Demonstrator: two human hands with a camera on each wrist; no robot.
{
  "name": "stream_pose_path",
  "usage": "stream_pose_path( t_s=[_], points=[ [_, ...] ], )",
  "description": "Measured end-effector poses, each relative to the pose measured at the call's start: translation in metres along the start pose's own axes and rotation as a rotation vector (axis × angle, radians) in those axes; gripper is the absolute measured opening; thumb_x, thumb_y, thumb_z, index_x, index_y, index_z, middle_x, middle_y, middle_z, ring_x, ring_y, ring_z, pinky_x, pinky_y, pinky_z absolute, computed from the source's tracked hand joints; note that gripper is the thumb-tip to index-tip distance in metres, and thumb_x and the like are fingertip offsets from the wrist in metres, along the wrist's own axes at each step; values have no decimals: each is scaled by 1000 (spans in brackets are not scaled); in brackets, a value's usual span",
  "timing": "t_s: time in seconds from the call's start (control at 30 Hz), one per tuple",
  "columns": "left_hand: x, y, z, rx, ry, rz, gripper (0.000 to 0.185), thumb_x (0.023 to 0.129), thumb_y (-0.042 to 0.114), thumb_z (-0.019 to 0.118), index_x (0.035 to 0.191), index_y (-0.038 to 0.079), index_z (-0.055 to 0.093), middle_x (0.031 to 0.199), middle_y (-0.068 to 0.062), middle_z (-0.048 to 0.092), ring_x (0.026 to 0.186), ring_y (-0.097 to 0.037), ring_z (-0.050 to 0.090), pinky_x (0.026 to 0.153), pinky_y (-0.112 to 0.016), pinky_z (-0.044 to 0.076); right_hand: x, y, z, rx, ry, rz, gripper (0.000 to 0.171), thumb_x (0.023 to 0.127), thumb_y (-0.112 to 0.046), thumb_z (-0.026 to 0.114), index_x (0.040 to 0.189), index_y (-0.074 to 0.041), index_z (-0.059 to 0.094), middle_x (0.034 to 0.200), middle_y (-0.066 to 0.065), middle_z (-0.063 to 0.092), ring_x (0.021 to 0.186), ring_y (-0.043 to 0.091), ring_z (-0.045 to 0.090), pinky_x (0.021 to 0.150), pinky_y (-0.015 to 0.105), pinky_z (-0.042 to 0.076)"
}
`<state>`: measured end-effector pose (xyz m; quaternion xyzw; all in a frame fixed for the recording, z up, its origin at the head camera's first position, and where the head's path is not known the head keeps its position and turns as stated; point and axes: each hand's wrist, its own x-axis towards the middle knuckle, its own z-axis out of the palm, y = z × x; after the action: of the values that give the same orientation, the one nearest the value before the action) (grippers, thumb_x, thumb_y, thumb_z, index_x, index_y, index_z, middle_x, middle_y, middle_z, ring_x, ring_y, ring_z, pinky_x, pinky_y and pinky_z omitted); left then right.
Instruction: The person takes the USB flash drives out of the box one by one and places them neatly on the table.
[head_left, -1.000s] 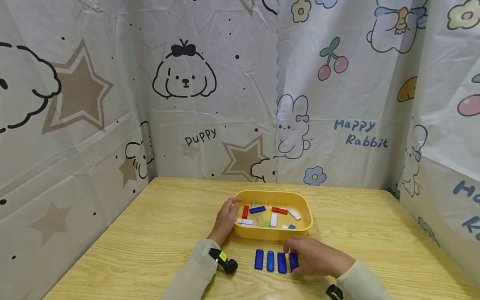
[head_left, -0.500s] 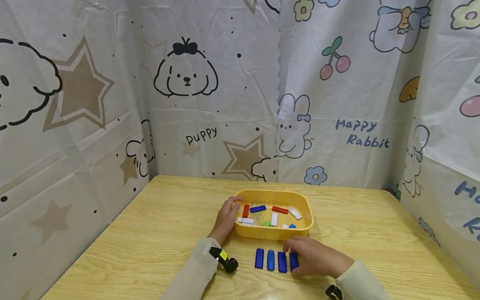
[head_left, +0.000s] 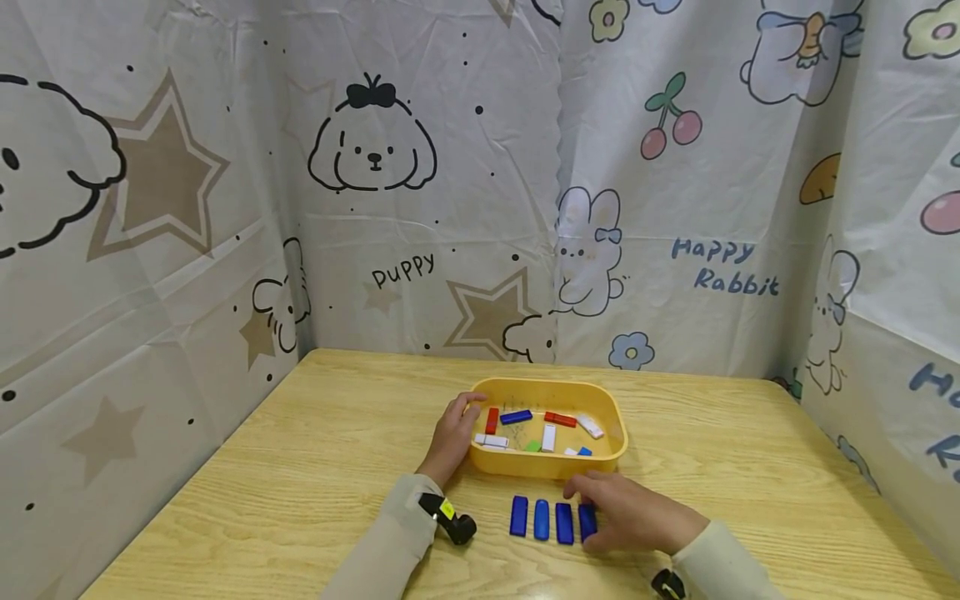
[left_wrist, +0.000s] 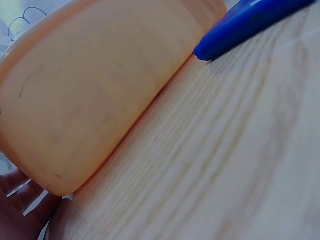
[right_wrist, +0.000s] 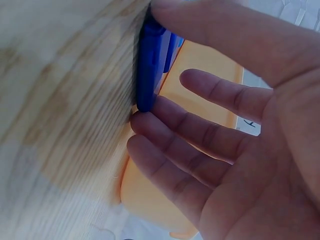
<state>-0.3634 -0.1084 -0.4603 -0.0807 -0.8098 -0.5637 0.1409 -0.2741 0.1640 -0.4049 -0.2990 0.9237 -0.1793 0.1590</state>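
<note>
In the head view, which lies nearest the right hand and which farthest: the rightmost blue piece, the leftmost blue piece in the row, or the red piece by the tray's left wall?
1. Rightmost blue piece, touched by the right hand.
2. Leftmost blue piece, at the row's far end.
3. Red piece, inside the tray, by the left hand.

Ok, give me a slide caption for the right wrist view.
Right hand pinching the end blue block on the wooden table, beside the yellow tray.

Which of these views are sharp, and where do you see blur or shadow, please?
Head view: evenly lit and sharp, with slight wide-angle bending at the edges; the yellow tray and blue blocks read clearly. Left wrist view: very close and soft, tray wall and table grain blurred. Right wrist view: the right hand fills the frame, shaded and slightly soft; the wood is smeared.
</note>
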Motion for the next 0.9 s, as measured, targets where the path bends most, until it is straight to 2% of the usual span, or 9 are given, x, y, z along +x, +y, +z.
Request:
stream_pose_path(
  t_s=[0.43,0.9],
  points=[
    [1,-2,0,-20,-7,-21,27,99,24,44,119,15,59,130,-11,52,129,-30,44,107,-52,31,0,-1,0,-8,-2,12,49,74,-32,83,115,-24,60,107,-10,58,89,11,52,84,38,48],
    [0,0,0,-6,-5,-3,28,100,26,43,119,15,59,131,-12,53,128,-31,44,106,-53,32,-1,-1,0,-14,-4,12,52,73,-36,83,117,-24,59,110,-9,56,92,12,52,85,40,48]
  ],
)
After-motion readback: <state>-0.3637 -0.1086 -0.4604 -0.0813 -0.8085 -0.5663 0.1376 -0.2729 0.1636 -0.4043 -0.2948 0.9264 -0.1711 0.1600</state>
